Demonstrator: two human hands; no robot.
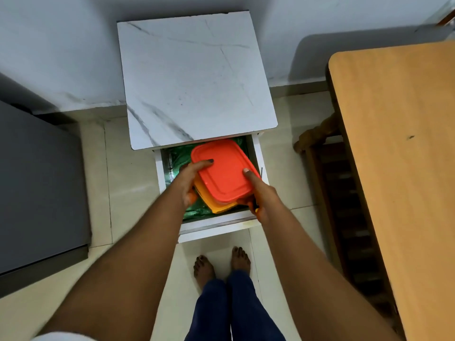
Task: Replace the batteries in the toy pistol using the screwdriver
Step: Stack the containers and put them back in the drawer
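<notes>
Both bare arms reach from the lower corners of the frame toward its centre, converging. The left hand (pixel 188 182), left of centre, has its thumb lying flat on top of what it holds, the fingers curled underneath. The right hand (pixel 259 196), just right of centre, mirrors this grip, thumb stretched on top, fingers wrapped below. Two bare feet stand at lower centre, legs in dark blue trousers.

Red-orange lid (pixel 222 168), yellow-orange box (pixel 216 206), marbled white top (pixel 192 80).

Orange-lidded box (pixel 225 173) — tilted, above open drawer (pixel 257 148).
</notes>
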